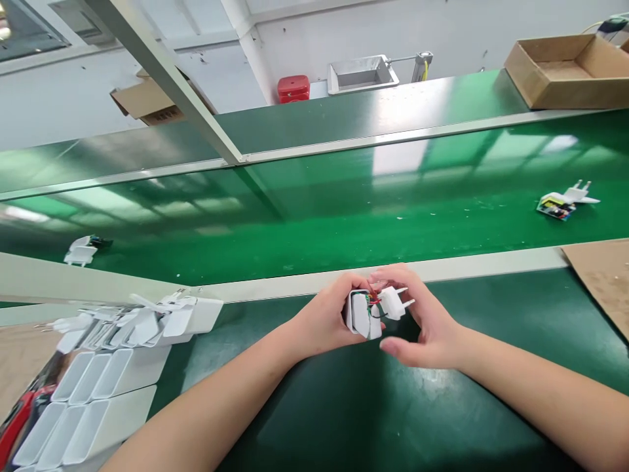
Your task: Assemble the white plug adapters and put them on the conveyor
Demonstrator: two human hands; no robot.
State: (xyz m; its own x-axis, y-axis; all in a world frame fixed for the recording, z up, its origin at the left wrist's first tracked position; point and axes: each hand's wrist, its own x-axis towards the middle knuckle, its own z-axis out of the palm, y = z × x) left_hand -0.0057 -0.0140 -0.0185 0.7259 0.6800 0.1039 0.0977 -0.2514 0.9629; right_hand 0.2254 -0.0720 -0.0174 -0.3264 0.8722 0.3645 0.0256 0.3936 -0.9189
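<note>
Above the dark green bench, my left hand is closed around a white plastic charger housing with circuit parts and thin wires showing at its opening. A white two-pin plug piece hangs at its right side, joined by red and black wires. My right hand curves around the plug's pins with thumb and fingers apart; its fingertips reach the wires at the top, and whether they touch them I cannot tell. Inside the housing, most of the board is hidden.
At left stand rows of empty white housings, with several plug pieces heaped behind them. Across the green conveyor lie a charger assembly at right and another white assembly at left. A cardboard box sits on the back ledge.
</note>
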